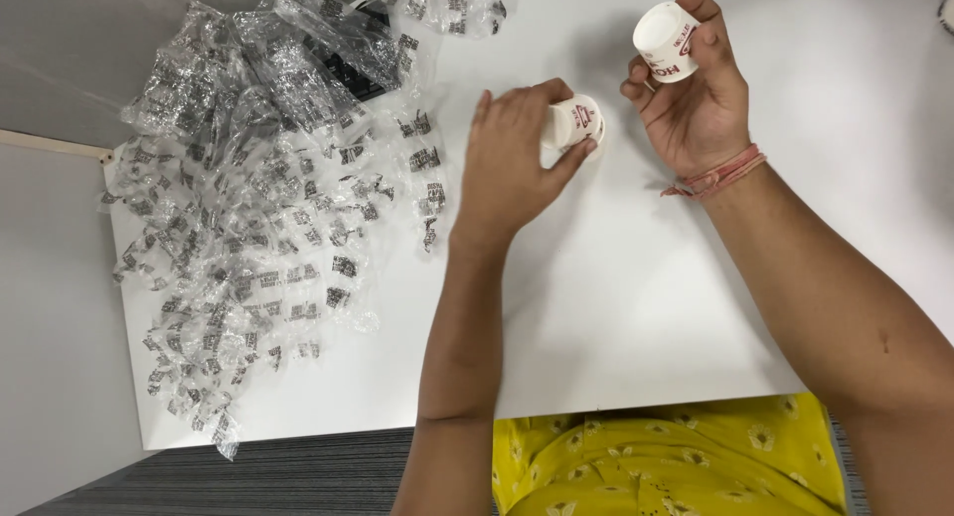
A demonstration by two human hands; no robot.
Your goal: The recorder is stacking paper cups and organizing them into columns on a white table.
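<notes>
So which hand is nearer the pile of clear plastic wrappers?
Left. The left hand holds a small white cup just beside the wrapper pile; the right hand holds another cup farther off.

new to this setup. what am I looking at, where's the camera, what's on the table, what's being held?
There is no machine here: a person works with two bare hands, and the single camera is worn on the head, looking down at them. That is why the arms enter from the bottom of the picture, above a yellow patterned garment.

The left hand has its grip around a small white cup that sits at the white table. The right hand holds a second small white cup lifted and tilted, its red print facing the camera. A pink thread band circles the right wrist.

To the left lies a big heap of crumpled clear plastic wrappers with black print, spread over the table's left part.
</notes>
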